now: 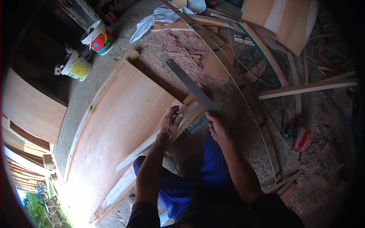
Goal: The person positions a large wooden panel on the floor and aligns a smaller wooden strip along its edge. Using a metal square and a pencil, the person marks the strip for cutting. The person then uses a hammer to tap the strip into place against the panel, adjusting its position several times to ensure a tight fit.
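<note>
My right hand (216,127) is closed round the handle of a handsaw. The handsaw's long grey blade (192,85) slants up and to the left, crossing above the end of a wooden strip (138,152). That strip lies along the near edge of a broad plywood panel (114,125). On the panel's right corner, beside the strip, my left hand (170,122) rests with its fingers apart and bent downward. Under the blade, a wooden frame piece (190,117) shows at the panel's edge. The handsaw's handle is mostly hidden by my fingers.
Two paint buckets, one multicoloured (99,40) and one yellow (78,68), stand at the back left. A long curved wooden strip (243,89) crosses the shavings-covered floor. To the right lie a red-handled tool (303,140) and a wooden bar (308,87). Another panel (32,108) is at left.
</note>
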Demonstrator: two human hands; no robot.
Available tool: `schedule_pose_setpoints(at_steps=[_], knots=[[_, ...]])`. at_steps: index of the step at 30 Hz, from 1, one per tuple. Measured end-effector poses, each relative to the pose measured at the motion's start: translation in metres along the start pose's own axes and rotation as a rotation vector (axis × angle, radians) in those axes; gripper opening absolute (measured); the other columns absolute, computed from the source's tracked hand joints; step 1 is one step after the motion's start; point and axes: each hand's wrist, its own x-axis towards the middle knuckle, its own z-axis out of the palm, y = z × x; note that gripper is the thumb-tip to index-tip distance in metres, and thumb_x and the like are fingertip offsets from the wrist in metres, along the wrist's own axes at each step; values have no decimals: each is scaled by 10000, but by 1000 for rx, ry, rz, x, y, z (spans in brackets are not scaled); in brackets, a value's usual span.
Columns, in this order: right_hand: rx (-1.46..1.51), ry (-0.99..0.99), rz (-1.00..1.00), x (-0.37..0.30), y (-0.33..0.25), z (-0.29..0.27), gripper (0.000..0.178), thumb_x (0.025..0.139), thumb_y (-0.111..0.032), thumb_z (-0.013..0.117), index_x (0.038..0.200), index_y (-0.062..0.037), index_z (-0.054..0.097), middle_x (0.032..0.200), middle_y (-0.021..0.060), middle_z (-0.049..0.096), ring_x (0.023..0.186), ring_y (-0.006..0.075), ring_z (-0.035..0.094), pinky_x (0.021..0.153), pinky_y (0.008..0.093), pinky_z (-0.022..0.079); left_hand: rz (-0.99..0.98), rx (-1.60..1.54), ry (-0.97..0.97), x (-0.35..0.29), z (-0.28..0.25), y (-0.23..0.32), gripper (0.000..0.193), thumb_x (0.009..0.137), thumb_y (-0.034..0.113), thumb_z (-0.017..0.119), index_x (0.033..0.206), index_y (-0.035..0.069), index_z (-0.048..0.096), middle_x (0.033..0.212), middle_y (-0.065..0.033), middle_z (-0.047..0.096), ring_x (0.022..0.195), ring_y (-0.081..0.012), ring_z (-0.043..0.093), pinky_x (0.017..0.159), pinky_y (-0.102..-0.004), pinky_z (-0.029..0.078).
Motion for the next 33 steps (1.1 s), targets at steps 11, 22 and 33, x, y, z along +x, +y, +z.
schedule_pose_setpoints(at_steps=[11,22,33], knots=[[26,-12,16,55,106,22,231,815,-170,783,994,-131,641,736,-61,562,509,38,448,407,230,310,200,273,-231,-5,-7,19,736,808,404,780,1398,165,410,1353,-165,569,1242,-385,556,1036,-467,465],[19,-35,-27,68,108,27,267,759,-273,838,929,-118,702,724,-64,586,541,36,458,433,231,292,77,403,-273,-6,-7,24,862,763,419,800,1513,241,416,1559,-146,410,1352,-388,479,1106,-482,432],[23,-42,-60,66,103,27,284,779,-265,834,969,-94,710,767,-46,627,572,44,484,457,240,311,56,427,-247,-5,-2,26,813,789,489,757,1502,258,441,1544,-141,437,1329,-401,503,1090,-501,443]])
